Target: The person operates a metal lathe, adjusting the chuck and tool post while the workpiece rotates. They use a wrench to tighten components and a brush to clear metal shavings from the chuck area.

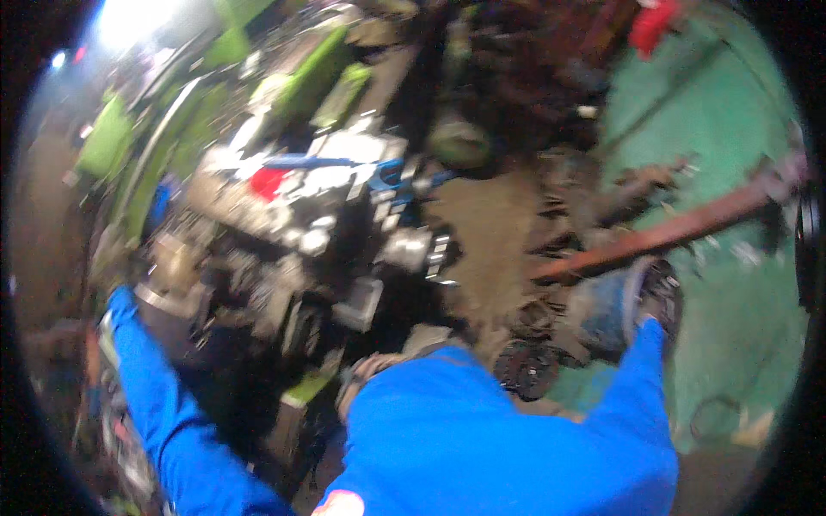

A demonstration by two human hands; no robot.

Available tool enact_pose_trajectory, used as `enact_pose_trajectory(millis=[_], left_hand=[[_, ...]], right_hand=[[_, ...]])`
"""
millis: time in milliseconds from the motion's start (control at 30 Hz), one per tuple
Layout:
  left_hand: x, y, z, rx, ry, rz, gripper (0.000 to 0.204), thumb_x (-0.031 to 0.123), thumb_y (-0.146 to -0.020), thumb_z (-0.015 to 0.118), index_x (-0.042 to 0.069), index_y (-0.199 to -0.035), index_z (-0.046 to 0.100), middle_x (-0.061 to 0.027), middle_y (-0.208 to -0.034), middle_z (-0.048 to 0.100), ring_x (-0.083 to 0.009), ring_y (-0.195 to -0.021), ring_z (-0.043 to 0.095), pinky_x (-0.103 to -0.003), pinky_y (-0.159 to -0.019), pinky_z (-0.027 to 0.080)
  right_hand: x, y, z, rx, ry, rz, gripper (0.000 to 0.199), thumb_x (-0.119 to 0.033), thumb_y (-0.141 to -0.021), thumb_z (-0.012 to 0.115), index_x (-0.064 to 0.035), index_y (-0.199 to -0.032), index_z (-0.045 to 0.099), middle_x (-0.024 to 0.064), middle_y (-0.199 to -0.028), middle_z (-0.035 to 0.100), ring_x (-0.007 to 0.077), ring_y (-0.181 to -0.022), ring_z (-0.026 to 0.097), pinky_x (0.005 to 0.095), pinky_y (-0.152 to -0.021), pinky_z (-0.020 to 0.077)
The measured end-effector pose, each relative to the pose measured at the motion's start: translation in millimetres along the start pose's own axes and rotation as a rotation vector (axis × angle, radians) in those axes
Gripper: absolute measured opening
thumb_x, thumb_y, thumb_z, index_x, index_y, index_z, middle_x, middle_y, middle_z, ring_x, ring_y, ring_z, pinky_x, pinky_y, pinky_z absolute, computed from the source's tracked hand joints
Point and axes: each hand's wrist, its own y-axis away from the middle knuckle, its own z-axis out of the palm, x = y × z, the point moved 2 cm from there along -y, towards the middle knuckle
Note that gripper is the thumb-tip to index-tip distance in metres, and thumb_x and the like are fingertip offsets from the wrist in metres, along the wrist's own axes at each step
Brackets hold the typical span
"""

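Motion blurs the whole view. My left arm, in a blue sleeve, reaches up at the left; my left hand [107, 265] is a brownish smear beside the machinery, its fingers unclear. Near it is a brass-coloured round part [175, 265]. On the right, my other sleeve ends at a blue bucket [602, 311] lying tilted, with dark contents at its mouth. My right hand [650, 322] is at the bucket's rim, mostly hidden; whether it grips the rim I cannot make out.
A machine with bright metal parts [335, 172] and green panels [310, 73] fills the left and middle. A blue-handled tool [318, 162] lies across it. A rusty bar [671, 236] slants over the green floor [723, 344]. Dark round parts [527, 370] lie near the bucket.
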Motion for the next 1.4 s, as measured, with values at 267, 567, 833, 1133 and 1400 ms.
enact_pose_trajectory(millis=[267, 567, 833, 1133, 1400], left_hand=[[72.0, 32.3, -28.4, 0.117, -0.354, -0.226, 0.078, 0.087, -0.092, 0.041, 0.019, -0.111, 0.076, -0.0172, -0.106, 0.077, -0.0403, -0.105, 0.071, -0.053, -0.087, 0.051], [66.6, 32.4, -17.3, 0.146, -0.319, -0.210, 0.077, 0.087, -0.093, 0.041, 0.018, -0.102, 0.074, -0.0192, -0.103, 0.076, -0.0440, -0.100, 0.071, -0.056, -0.086, 0.051], [66.6, 35.1, -21.7, 0.186, -0.338, -0.180, 0.074, 0.083, -0.095, 0.041, 0.017, -0.097, 0.074, -0.0194, -0.098, 0.075, -0.0431, -0.096, 0.072, -0.057, -0.081, 0.052], [67.8, 38.1, -24.3, 0.216, -0.345, -0.123, 0.076, 0.083, -0.096, 0.038, 0.017, -0.103, 0.075, -0.0211, -0.100, 0.075, -0.0421, -0.099, 0.073, -0.056, -0.084, 0.054], [61.4, 34.8, -17.8, 0.176, -0.219, -0.091, 0.076, 0.083, -0.095, 0.040, 0.014, -0.103, 0.072, -0.0208, -0.105, 0.075, -0.0439, -0.101, 0.072, -0.056, -0.084, 0.053]], right_hand=[[18.1, 0.3, -23.1, -0.254, -0.057, 0.465, 0.046, -0.030, -0.104, 0.054, -0.0049, -0.141, 0.063, 0.0248, -0.132, 0.069, 0.0409, -0.123, 0.065, 0.0475, -0.108, 0.0492], [8.5, -16.6, -42.1, -0.302, 0.029, 0.548, 0.046, -0.033, -0.104, 0.055, -0.0064, -0.141, 0.063, 0.0239, -0.134, 0.069, 0.0398, -0.125, 0.065, 0.0468, -0.109, 0.0490], [-16.7, -14.9, -59.9, -0.274, 0.053, 0.623, 0.047, -0.035, -0.105, 0.056, -0.0077, -0.142, 0.063, 0.0231, -0.136, 0.068, 0.0388, -0.126, 0.065, 0.0461, -0.110, 0.0488], [-353.7, 37.4, -123.2, 0.013, -0.968, -0.025, 0.039, -0.034, -0.103, 0.062, -0.0074, -0.132, 0.066, 0.0127, -0.120, 0.070, 0.0281, -0.107, 0.066, 0.0399, -0.093, 0.0543], [-667.4, 198.7, -307.2, -1.242, -1.812, -0.239, 0.032, -0.011, -0.105, 0.063, -0.0010, -0.135, 0.060, 0.0109, -0.115, 0.071, 0.0199, -0.099, 0.070, 0.0354, -0.087, 0.0588]])
